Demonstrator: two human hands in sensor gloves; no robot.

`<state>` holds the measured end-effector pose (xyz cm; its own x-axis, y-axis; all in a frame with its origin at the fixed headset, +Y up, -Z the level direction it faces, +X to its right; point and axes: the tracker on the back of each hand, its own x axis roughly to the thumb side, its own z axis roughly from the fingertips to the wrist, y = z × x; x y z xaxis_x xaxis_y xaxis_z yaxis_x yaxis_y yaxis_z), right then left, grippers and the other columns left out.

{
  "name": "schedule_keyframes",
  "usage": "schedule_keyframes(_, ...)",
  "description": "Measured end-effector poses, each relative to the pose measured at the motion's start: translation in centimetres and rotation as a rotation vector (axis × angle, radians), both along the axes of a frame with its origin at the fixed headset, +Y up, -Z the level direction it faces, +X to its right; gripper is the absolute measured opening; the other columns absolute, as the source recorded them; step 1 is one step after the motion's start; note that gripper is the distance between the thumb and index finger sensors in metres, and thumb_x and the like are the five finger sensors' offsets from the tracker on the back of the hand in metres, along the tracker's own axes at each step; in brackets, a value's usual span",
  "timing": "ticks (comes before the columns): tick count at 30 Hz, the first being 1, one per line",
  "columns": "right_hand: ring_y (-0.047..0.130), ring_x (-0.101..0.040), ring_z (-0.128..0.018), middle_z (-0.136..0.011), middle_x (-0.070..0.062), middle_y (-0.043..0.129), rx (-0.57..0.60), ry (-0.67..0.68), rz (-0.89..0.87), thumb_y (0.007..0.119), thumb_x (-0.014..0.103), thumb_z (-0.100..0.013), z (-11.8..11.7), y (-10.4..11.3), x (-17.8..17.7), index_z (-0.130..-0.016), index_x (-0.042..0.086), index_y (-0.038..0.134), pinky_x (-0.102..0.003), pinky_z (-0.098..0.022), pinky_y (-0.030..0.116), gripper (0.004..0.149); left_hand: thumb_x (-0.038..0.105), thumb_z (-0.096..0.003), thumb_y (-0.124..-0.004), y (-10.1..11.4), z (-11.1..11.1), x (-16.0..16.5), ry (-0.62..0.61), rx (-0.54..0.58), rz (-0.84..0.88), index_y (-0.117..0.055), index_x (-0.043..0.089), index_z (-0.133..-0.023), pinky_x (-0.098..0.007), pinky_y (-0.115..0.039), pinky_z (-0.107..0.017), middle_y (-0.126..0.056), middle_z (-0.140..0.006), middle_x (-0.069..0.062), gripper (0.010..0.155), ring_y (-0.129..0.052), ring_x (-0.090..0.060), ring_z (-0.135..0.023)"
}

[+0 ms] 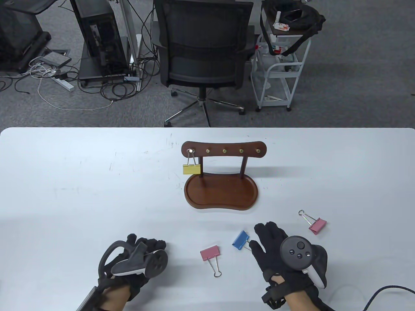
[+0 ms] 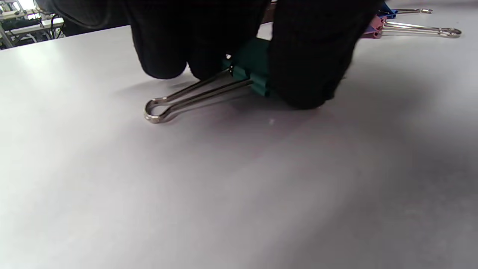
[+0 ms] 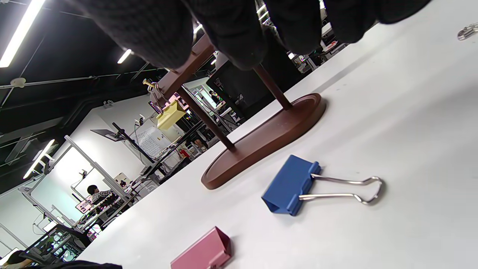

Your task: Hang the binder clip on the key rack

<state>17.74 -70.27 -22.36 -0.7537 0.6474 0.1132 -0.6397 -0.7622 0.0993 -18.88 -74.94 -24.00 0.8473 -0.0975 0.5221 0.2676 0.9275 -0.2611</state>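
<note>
A brown wooden key rack [image 1: 223, 150] with a tray base [image 1: 221, 194] stands mid-table; a yellow binder clip [image 1: 191, 168] hangs on its leftmost hook. It also shows in the right wrist view [image 3: 170, 115]. My left hand [image 1: 147, 247] is at the table's front left; in the left wrist view its fingers [image 2: 306, 67] pinch a green binder clip [image 2: 250, 71] lying on the table. My right hand [image 1: 269, 239] hovers open, fingers spread, just right of a blue binder clip [image 1: 241, 240], which also shows in the right wrist view [image 3: 291, 185].
A pink clip [image 1: 210, 253] lies between the hands and another pink clip [image 1: 317, 225] lies right of the right hand. An office chair [image 1: 202, 48] and a white cart [image 1: 280, 64] stand beyond the table's far edge.
</note>
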Motion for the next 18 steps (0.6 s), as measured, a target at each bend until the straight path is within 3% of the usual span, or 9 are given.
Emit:
schedule_keyframes(9, 0.048, -0.068, -0.095, -0.114, -0.04, 0.05, -0.004, 0.004, 0.002, 0.071, 0.043, -0.059, 0.0, -0.1, -0.1, -0.112, 0.0, 0.062, -0.074, -0.064, 0.046, 0.069, 0.044, -0.0375, -0.098, 0.3, -0.5, 0.4, 0.016, -0.007, 0.043, -0.062, 0.003, -0.112, -0.078, -0.05, -0.071, -0.075, -0.109, -0.02, 0.092, -0.078, -0.05, -0.098)
schedule_keyframes(18, 0.048, -0.068, -0.095, -0.114, -0.04, 0.051, -0.004, 0.009, -0.003, 0.071, 0.043, -0.059, 0.0, -0.1, -0.1, -0.112, 0.0, 0.062, -0.074, -0.063, 0.046, 0.069, 0.042, -0.0357, -0.1, 3.9, -0.8, 3.1, 0.007, 0.116, 0.18, -0.063, 0.002, -0.111, -0.077, -0.054, -0.071, -0.077, -0.108, -0.023, 0.093, -0.08, -0.052, -0.096)
